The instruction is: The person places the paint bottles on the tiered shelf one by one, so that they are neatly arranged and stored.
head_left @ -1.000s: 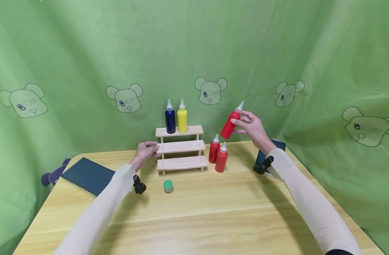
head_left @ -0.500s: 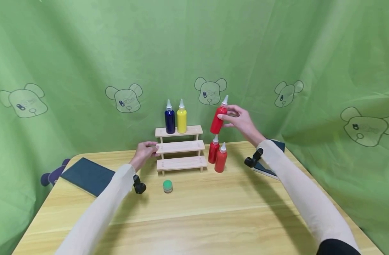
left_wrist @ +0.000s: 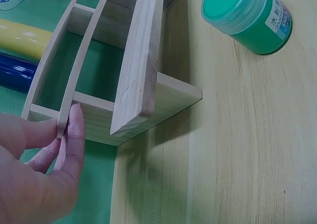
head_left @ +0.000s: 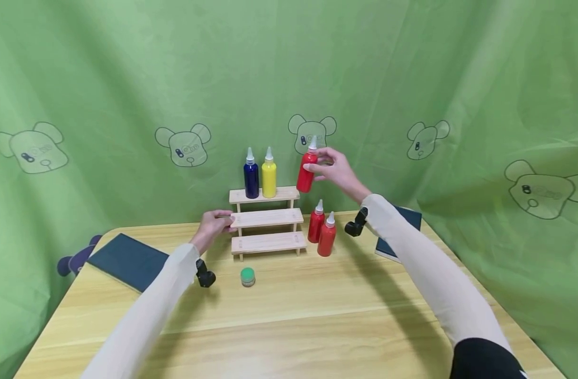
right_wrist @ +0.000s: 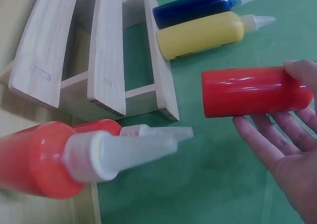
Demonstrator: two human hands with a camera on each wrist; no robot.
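My right hand (head_left: 334,167) holds a red squeeze bottle (head_left: 306,172) in the air, thumb on one side and fingers on the other. The bottle, slightly tilted, is just right of the top step of a three-tier wooden rack (head_left: 267,217). On that step stand a dark blue bottle (head_left: 251,180) and a yellow bottle (head_left: 269,179). With thumb and fingers, my left hand (left_wrist: 44,169) pinches the left end of the middle step. Two more red bottles, one behind (head_left: 316,227) and one in front (head_left: 327,239), stand on the table right of the rack.
A small green-lidded paint jar (head_left: 247,277) sits in front of the rack. Dark flat books lie at the left (head_left: 128,261) and the right (head_left: 398,231) of the wooden table (head_left: 289,326). A green curtain (head_left: 241,68) hangs behind.
My right hand has carried the red bottle leftward and slightly up, from the right of the standing red bottles to beside the top step. The bottle is more upright. My left hand stays on the rack.
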